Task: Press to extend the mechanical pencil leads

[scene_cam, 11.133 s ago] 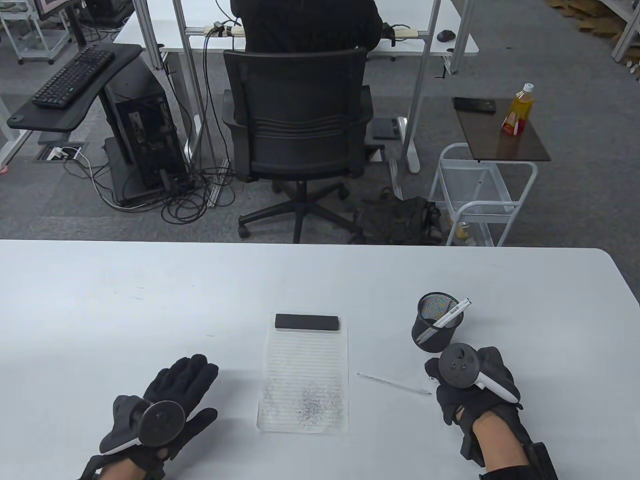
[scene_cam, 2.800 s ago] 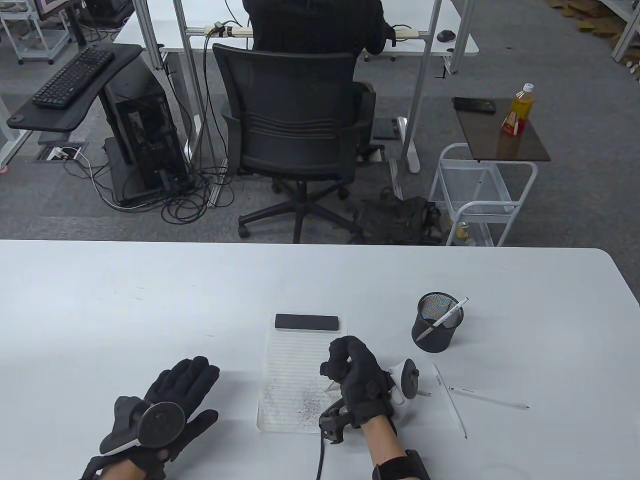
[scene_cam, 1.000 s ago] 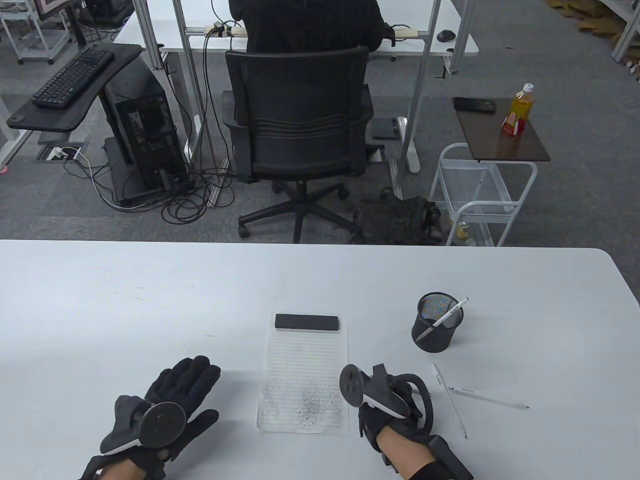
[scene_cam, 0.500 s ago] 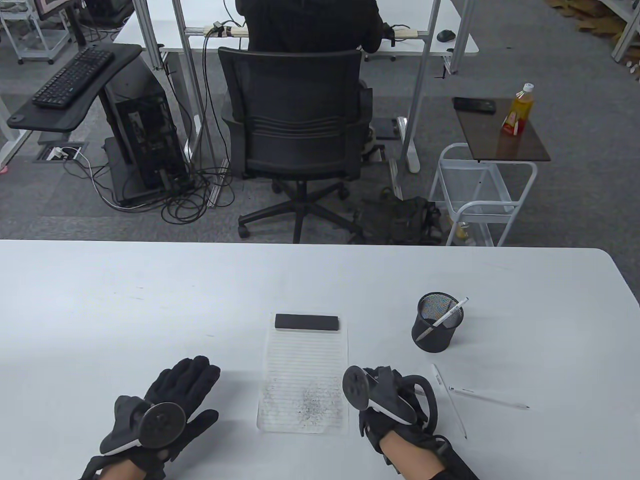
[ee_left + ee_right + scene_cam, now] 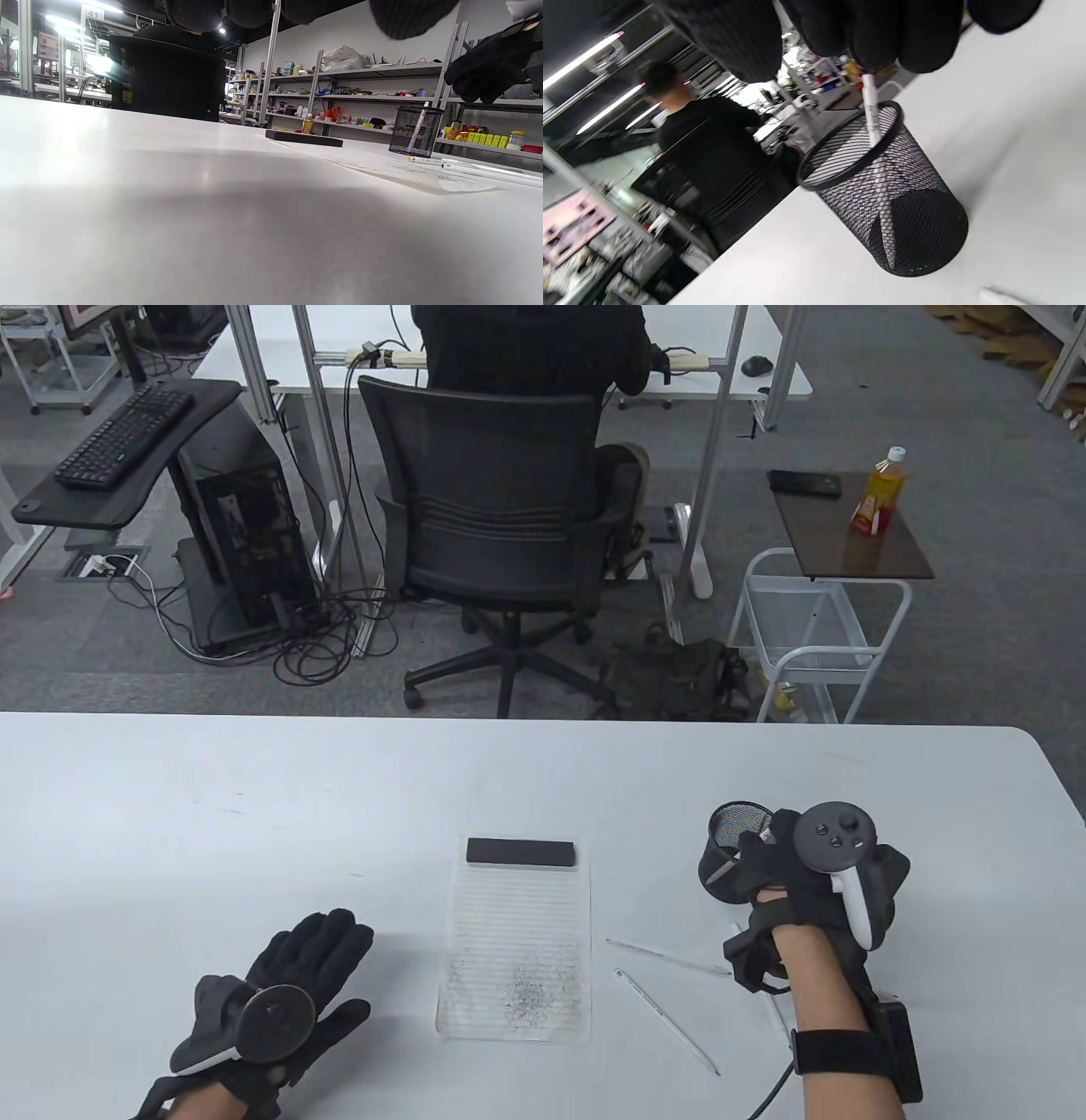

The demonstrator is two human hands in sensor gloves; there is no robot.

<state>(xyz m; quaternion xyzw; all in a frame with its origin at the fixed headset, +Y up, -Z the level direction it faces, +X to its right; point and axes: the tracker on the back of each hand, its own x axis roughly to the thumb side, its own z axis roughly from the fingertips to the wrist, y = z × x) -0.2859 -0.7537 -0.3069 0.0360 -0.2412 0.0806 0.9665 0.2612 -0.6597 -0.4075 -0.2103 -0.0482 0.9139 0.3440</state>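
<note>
A black mesh pen cup [image 5: 723, 857] stands right of the notepad and holds one white mechanical pencil [image 5: 873, 123] that leans on its rim. My right hand [image 5: 776, 857] hovers over the cup. In the right wrist view the fingertips [image 5: 882, 38] meet the pencil's top end; whether they grip it is hidden. Two more white pencils [image 5: 667, 957] [image 5: 668, 1023] lie on the table between pad and cup. A third [image 5: 776, 1014] shows partly beside my forearm. My left hand [image 5: 288, 984] rests flat and open on the table, left of the pad.
A lined notepad [image 5: 517, 925] with pencil scribbles lies at centre, with a flat black block [image 5: 520, 853] on its top edge. The white table's far edge [image 5: 509, 718] runs behind it. An office chair [image 5: 501, 517] with a seated person stands beyond.
My right hand has moved from beside the notepad up and right to the pen cup. The loose pencils now lie further left, nearer the pad. The left hand has not moved.
</note>
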